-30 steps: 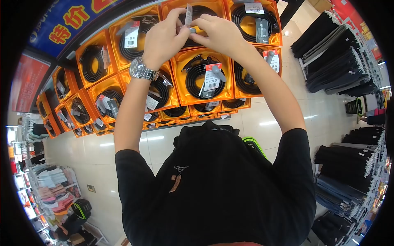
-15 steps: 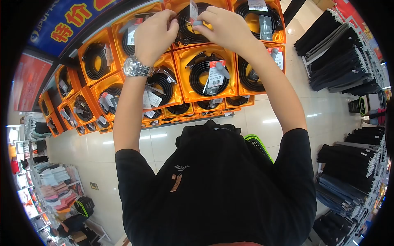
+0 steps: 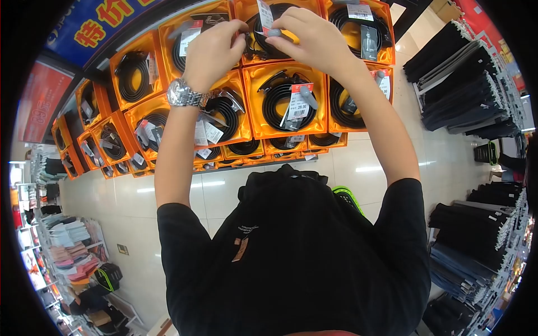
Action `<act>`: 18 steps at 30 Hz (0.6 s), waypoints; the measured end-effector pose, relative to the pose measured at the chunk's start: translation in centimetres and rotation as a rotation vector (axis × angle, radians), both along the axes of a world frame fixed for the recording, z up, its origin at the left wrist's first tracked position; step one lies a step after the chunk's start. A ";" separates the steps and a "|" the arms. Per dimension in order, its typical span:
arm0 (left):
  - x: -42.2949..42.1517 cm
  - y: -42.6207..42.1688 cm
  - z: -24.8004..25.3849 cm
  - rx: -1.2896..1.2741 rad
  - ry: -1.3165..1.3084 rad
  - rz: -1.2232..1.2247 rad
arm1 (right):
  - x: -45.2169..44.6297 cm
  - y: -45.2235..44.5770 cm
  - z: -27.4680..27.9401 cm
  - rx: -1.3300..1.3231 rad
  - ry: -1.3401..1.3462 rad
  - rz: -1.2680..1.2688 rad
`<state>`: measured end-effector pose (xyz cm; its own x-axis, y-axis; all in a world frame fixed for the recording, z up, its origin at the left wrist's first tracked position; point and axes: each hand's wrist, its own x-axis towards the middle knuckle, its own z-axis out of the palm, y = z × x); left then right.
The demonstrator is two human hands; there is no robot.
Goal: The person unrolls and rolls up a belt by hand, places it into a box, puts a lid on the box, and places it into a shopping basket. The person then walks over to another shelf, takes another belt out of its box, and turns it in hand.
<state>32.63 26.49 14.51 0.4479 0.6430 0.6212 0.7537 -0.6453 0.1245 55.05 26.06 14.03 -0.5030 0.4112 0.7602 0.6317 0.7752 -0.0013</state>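
A coiled black belt point(image 3: 273, 14) lies in an orange box with gold satin lining in the top row. My right hand point(image 3: 314, 42) reaches over that box, thumb and forefinger pinched on a grey security tag point(image 3: 274, 33). Beside the tag stands a red and white price tag point(image 3: 265, 15). At the box's left side my left hand point(image 3: 214, 53), wearing a silver watch, has its fingers curled in at a dark end of the same belt; its grip is partly hidden. Just below, another boxed belt point(image 3: 288, 103) carries its own price label and grey tag.
More boxed belts point(image 3: 133, 77) fill the tilted display on both sides. A blue sign point(image 3: 106, 25) rises behind at left. Racks of dark trousers point(image 3: 454, 78) stand to the right, with folded clothes point(image 3: 70, 252) at lower left. A green-rimmed basket point(image 3: 348, 200) is below my right arm.
The view has shifted slightly, so the display sits a little to the right. Both hands stay at the same box, with the right fingers still at the grey tag.
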 end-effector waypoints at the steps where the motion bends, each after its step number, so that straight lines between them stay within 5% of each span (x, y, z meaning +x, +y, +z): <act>1: 0.0 -0.1 -0.1 0.000 0.000 0.001 | -0.3 -0.1 0.1 0.006 -0.009 -0.043; 8: 0.3 -0.6 -0.2 0.070 -0.102 0.017 | -2.2 0.6 0.4 -0.008 -0.043 -0.134; 14: 0.2 -0.9 0.2 -0.527 -0.397 -0.022 | -2.6 0.3 0.3 -0.019 -0.060 -0.023; 18: 0.1 -0.3 -0.3 -0.651 -0.528 -0.066 | -1.2 -0.2 1.1 -0.218 -0.031 0.141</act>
<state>32.72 26.22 14.16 0.2513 0.9284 0.2737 0.4551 -0.3628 0.8132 53.87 25.85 15.08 -0.5889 0.4878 0.6444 0.5194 0.8393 -0.1607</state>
